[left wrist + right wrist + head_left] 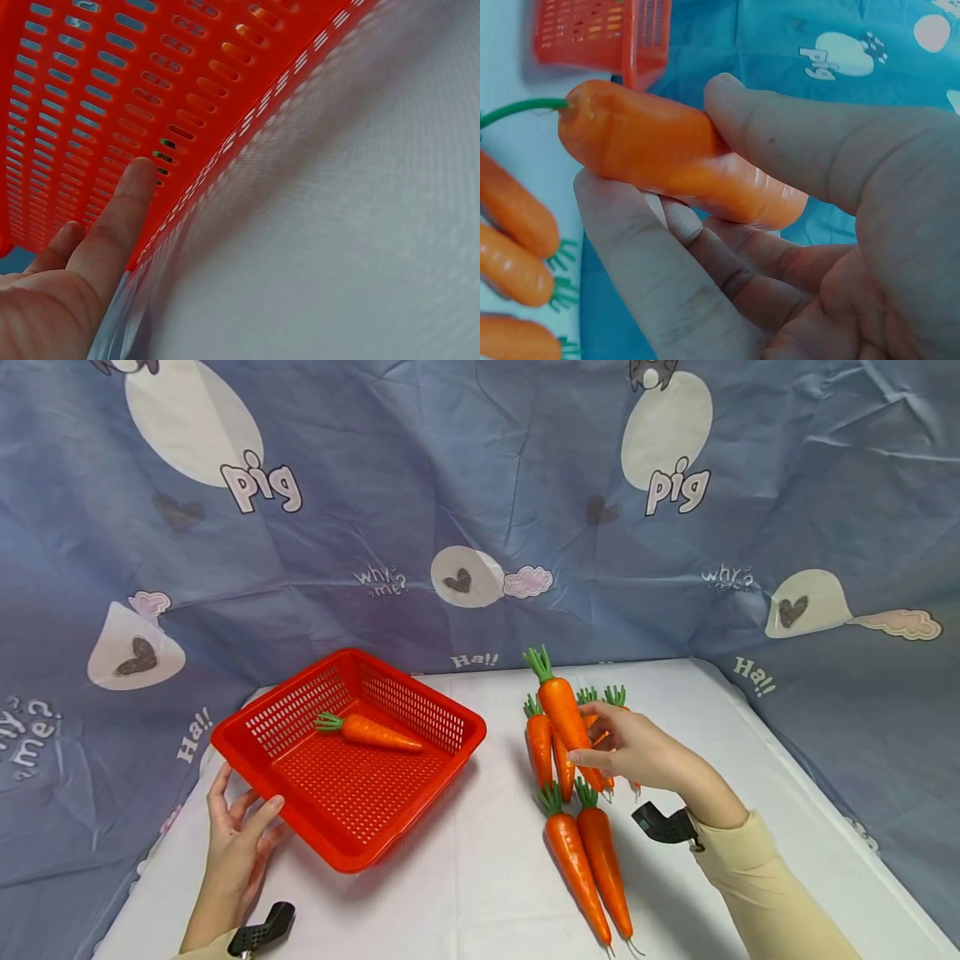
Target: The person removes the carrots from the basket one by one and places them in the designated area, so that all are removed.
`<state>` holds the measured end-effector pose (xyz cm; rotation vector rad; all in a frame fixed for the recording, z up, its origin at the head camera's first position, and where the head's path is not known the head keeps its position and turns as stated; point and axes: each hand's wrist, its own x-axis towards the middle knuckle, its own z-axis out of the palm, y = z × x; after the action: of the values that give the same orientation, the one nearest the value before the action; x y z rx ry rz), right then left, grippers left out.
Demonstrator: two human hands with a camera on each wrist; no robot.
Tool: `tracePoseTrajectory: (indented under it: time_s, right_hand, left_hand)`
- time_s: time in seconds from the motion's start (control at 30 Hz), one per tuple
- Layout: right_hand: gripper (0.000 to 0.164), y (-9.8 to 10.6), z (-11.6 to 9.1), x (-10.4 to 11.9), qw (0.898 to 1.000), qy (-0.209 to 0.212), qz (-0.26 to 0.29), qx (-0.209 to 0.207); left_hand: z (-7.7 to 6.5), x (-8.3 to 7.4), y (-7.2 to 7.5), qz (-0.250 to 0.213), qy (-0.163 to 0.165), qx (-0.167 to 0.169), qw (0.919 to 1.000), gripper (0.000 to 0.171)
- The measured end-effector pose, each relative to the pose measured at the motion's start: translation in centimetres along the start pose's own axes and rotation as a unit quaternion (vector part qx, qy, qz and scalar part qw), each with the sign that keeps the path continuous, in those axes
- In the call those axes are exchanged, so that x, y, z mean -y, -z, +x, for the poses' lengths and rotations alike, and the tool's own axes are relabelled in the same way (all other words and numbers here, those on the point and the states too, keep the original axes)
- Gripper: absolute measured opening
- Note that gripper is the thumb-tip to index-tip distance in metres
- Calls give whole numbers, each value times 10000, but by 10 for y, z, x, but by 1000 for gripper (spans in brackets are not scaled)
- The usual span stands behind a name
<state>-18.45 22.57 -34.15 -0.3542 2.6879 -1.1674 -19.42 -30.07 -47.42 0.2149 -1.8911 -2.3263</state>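
Observation:
At the left stands a red plastic basket point(348, 852) with slotted walls, one carrot point(378, 733) lying in it. My left hand point(243, 843) touches the basket's near-left side with spread fingers; the left wrist view shows fingertips against the perforated outer wall point(124, 94). Over the carrot pile, my right hand point(637, 747) holds another carrot point(564, 714), tilted with its green stalks up. The right wrist view shows its orange body point(641, 142) pinched between thumb and fingers. Part of the pile is hidden behind that hand.
Several carrots lie on the white table point(480, 877) at the right. Two carrots point(576, 864) rest side by side nearest me, and more, including one carrot point(538, 747), lie behind them. A printed blue cloth point(480, 485) hangs behind and around the table.

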Motion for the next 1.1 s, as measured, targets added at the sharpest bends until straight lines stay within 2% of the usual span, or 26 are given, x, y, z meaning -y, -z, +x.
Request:
tracePoseTrajectory:
  time_s: [0.2,0.4,0.67,1.1]
  right_hand:
    - [69,2,-18,-16,9998,-13,169,-42]
    - [71,0,-35,-33,9986,-306,421,-43]
    - [69,-1,-55,-48,9978,-507,396,-128]
    - [78,-14,-85,-70,9920,-975,804,-74]
  left_hand:
    - [0,1,1,57,20,2,10000,94]
    - [2,2,1,4,55,-12,10000,94]
    - [2,2,2,-4,148,-67,9999,92]
    - [2,1,1,-13,173,-66,9998,92]
